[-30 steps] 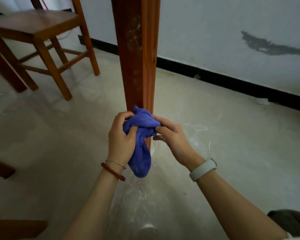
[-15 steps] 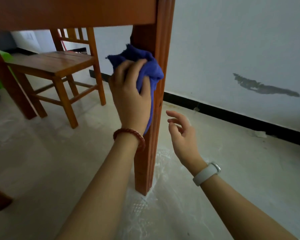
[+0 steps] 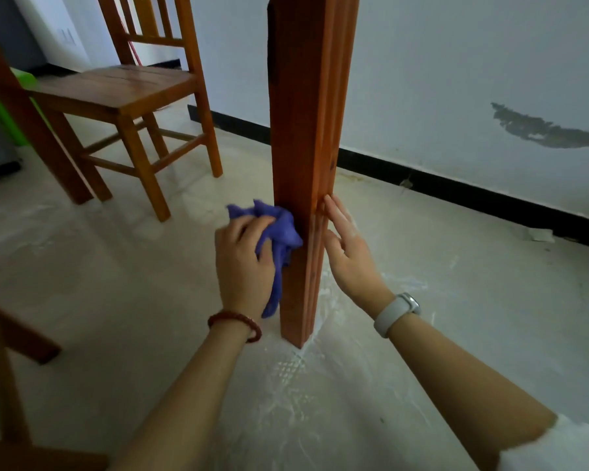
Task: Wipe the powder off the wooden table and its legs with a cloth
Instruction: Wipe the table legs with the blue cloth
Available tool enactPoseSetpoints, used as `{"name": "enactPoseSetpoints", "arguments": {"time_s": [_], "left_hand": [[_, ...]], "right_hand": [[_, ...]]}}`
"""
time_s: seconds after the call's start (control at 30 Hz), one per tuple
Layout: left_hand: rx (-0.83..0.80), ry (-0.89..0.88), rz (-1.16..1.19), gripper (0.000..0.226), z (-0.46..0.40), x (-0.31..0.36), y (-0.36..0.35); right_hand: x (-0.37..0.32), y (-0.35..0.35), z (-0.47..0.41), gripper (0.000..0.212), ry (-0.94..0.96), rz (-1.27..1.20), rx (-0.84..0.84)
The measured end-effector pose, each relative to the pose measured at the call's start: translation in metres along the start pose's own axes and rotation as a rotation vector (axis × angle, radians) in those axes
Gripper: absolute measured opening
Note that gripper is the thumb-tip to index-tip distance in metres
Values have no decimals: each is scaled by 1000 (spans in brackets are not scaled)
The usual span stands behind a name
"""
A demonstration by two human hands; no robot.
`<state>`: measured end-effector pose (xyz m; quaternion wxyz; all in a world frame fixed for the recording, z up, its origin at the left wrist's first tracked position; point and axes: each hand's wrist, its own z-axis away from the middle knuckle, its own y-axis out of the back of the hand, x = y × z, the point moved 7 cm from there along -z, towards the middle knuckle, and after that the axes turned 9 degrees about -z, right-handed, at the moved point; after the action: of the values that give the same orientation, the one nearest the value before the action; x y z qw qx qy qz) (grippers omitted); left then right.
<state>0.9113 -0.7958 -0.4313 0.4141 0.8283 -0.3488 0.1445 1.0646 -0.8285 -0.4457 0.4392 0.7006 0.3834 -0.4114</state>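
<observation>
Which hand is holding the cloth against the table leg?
The left hand, wearing a red bead bracelet, grips the blue cloth; the right hand rests bare.

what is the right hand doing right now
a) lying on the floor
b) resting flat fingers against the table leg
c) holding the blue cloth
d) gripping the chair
b: the right hand lays straight fingers against the side of the table leg, while the left hand grips the blue cloth against the leg's other side.
</observation>
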Motion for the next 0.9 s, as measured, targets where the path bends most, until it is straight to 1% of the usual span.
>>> {"name": "enactPoseSetpoints", "arguments": {"time_s": [0.03, 0.1, 0.13, 0.17, 0.2, 0.23, 0.3, 0.33, 0.37, 0.4, 0.47, 0.57, 0.6, 0.63, 0.67, 0.7, 0.77, 0.83, 0.9], "left_hand": [[81, -61, 21, 29, -11, 14, 5], [169, -140, 46, 30, -15, 31, -2], [175, -155, 40, 29, -8, 31, -12], [132, -153, 29, 27, 4, 24, -26], [32, -131, 15, 25, 21, 9, -46], [-137, -80, -4, 23, 42, -12, -70], [-569, 89, -65, 26, 103, -58, -113], [-694, 179, -70, 30, 132, -76, -122], [-721, 243, -61, 32, 150, -88, -123], [-700, 287, -48, 32, 157, -94, -120], [-551, 321, -21, 33, 142, -92, -105], [-281, 278, 77, 27, 92, -71, -81], [-221, 258, 113, 26, 78, -61, -77], [-199, 261, 159, 25, 69, -52, -76], [-220, 304, 220, 24, 66, -49, -81], [-285, 392, 286, 23, 68, -49, -89], [-480, 597, 392, 19, 87, -58, -110], [-632, 689, 413, 19, 116, -62, -118], [-675, 821, 467, 19, 141, -69, -117]], "right_hand": [[3, 0, -1, 46, -16, -30, 5], [9, 1, -1, 45, -29, -100, 31], [13, 1, -1, 46, -36, -125, 38], [20, -1, 0, 49, -48, -132, 38], [27, -2, 3, 50, -62, -130, 32], [34, -4, 5, 49, -78, -128, 32], [50, -6, 15, 46, -127, -138, 53], [58, -7, 21, 44, -159, -153, 70], [66, -7, 27, 43, -187, -169, 85], [73, -6, 32, 43, -208, -182, 100], [84, -3, 38, 42, -225, -165, 135], [92, -4, 40, 41, -228, -154, 168], [92, -6, 40, 40, -228, -174, 165], [92, -9, 40, 40, -230, -197, 149], [91, -14, 41, 39, -235, -210, 114], [94, -20, 44, 39, -241, -211, 63], [104, -33, 54, 39, -245, -179, -42], [123, -47, 70, 42, -295, -153, -144], [139, -60, 91, 46, -395, -138, -238]]}}
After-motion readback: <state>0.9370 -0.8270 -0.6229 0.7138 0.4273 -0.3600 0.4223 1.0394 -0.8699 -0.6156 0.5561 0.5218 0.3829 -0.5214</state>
